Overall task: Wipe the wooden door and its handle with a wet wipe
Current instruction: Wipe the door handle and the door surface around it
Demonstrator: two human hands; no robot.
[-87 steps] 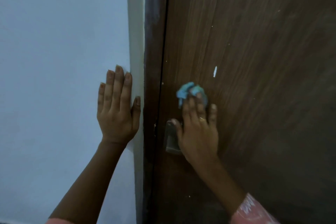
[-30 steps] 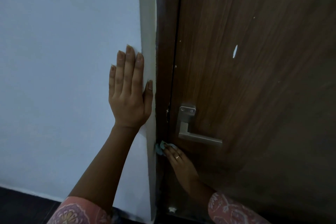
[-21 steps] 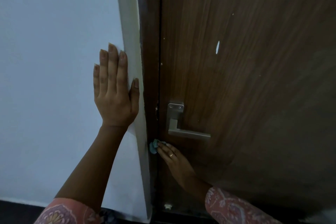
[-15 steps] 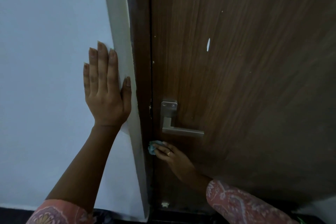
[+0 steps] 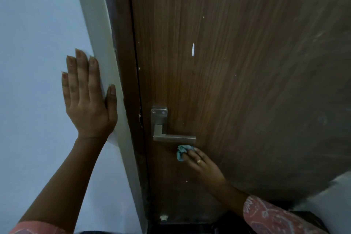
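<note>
My right hand [image 5: 201,163] holds the balled-up blue wet wipe [image 5: 182,152] under its fingertips and presses it flat against the wooden door [image 5: 247,62], just below the free end of the metal handle [image 5: 173,137]. The wipe sits close under the lever, near the door's latch edge, low on the panel; whether it touches the lever I cannot tell. My left hand [image 5: 87,104] is spread wide and empty, palm flat on the pale wall [image 5: 34,43], its thumb lying along the white corner of the frame [image 5: 106,59], steadying me.

As for progress, I judge I am in the middle of the job. Pale streaks and smears show on the right part of the door, which may be wiping marks or dust; I cannot say which. A white fleck [image 5: 193,49] and small pale specks are there on the wood above the handle, so that area looks unfinished. The handle and its plate look dull and I see no sign that they are wiped; I take them as left to do, along with the lower panel.
</note>
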